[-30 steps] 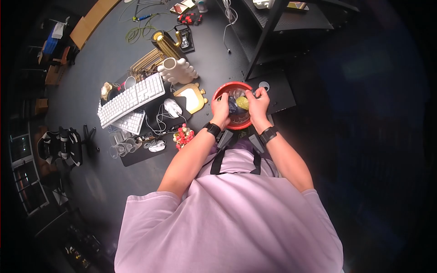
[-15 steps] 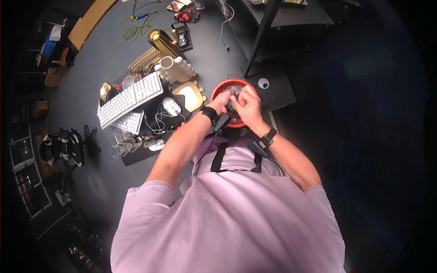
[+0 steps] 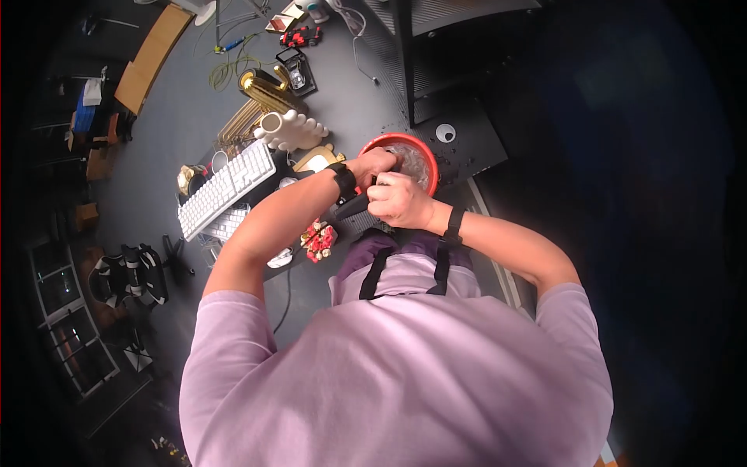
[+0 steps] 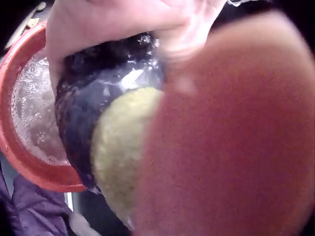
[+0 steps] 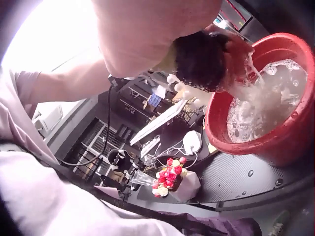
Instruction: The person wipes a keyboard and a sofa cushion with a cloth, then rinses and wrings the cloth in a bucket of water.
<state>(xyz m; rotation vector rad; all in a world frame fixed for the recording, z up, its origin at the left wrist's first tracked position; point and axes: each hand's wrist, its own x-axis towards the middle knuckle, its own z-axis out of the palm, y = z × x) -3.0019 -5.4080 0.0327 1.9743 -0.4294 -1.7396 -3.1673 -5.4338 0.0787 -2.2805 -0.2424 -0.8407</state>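
Both hands grip a dark, wet, glossy thing (image 4: 78,123) with a rounded yellow part (image 4: 120,142); cannot tell its kind. My left hand (image 3: 375,165) holds one end at the left rim of a red bucket (image 5: 295,142). The right hand (image 3: 401,201) is curled like a fist around the other end, nearer the body. Between the hands, the dark middle shows in the right wrist view. Water streams from the left hand's end into the bucket's foamy water (image 5: 275,103). A blurred reddish surface covers much of the left wrist view, partly hiding the yellow part.
Left of the bucket are a yellow-framed tray (image 3: 317,159), a white knobby vase (image 3: 292,131), a white keyboard (image 3: 229,187) and red and cream flowers (image 3: 317,240). Right of it lies a round white thing (image 3: 445,133) among water drops. A dark rack (image 3: 405,62) stands behind.
The hands have come from inside the bucket towards its near left rim, the right hand crossing left and closer to the body. The yellow part is now hidden in the head view.
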